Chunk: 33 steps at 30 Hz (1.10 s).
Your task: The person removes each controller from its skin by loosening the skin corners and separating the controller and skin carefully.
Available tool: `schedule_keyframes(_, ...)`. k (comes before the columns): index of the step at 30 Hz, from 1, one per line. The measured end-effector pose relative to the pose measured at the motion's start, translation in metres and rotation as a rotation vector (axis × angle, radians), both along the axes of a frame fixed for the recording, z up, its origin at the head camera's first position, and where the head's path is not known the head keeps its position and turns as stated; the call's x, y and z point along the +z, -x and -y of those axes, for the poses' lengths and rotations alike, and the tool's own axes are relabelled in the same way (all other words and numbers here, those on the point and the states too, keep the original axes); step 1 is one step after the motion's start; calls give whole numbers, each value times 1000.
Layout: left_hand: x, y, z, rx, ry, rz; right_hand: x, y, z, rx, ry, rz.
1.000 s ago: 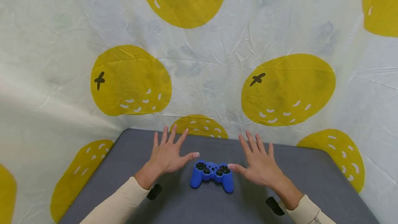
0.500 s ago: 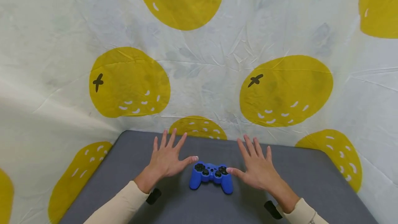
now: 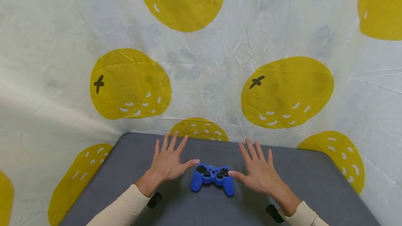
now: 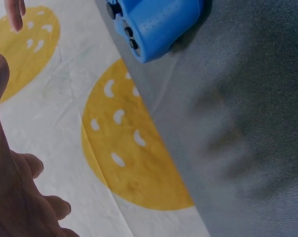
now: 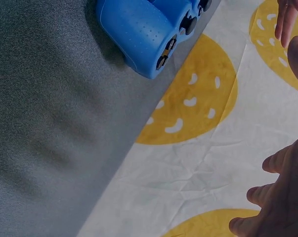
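We see the blue game controller (image 3: 213,176) lying on the grey worktop (image 3: 194,212), between our two hands; our left hand (image 3: 166,165) hovers beside it, grip wide, fingers spread; our right hand (image 3: 262,175) hovers at the other side, grip wide too; behind, we see white cloth (image 3: 204,93) bearing yellow fruit prints (image 3: 132,83).

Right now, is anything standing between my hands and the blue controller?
Nothing visible is: the blue controller lies on the gray table, with your left hand and right hand raised on either side.
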<state>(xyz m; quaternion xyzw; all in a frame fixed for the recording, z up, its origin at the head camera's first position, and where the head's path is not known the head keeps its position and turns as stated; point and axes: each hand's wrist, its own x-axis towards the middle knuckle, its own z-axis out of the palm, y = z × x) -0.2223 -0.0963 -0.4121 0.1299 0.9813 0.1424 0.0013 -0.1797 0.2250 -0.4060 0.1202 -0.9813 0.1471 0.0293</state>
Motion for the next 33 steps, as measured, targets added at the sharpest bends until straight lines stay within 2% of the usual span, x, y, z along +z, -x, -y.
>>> schedule_keyframes(19, -7, -3, 4, 6, 12, -8, -7, -2, -3, 6, 3, -1)
schedule_keyframes(33, -14, -2, 5, 2, -16, -23, -11, -2, -3, 0, 6, 21)
